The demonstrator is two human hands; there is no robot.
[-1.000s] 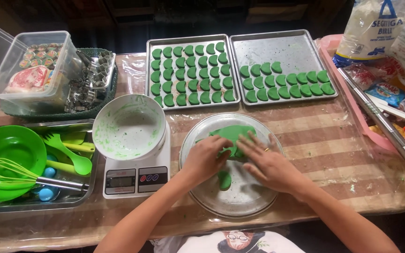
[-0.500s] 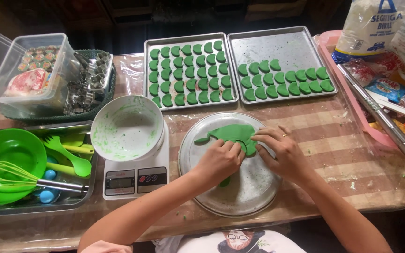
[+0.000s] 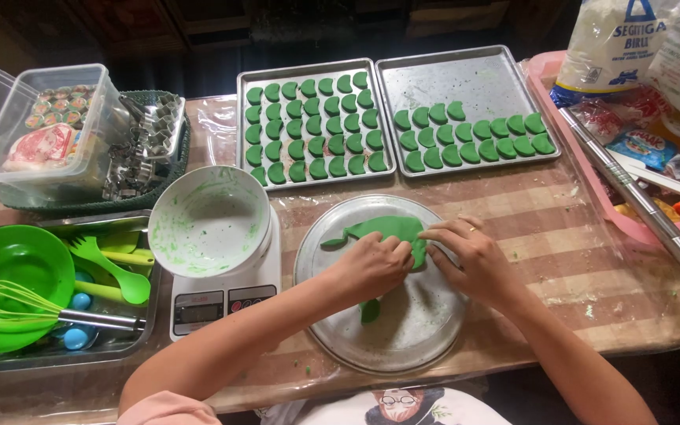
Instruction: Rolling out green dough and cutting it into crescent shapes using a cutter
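Green dough point(image 3: 383, 230) on the round metal plate point(image 3: 426, 334) wants gentle, even pressing, so we keep left hand point(image 3: 371, 267) and right hand point(image 3: 474, 256) fingers curled lightly onto it.

Both hands, left hand point(image 3: 371, 267) and right hand point(image 3: 474, 256), cover the near part of the green dough point(image 3: 383, 229); the flour bag point(image 3: 619, 39) is cut off at the top edge.

White flour bag point(image 3: 619, 39) far right; grey scale display point(image 3: 196, 312)
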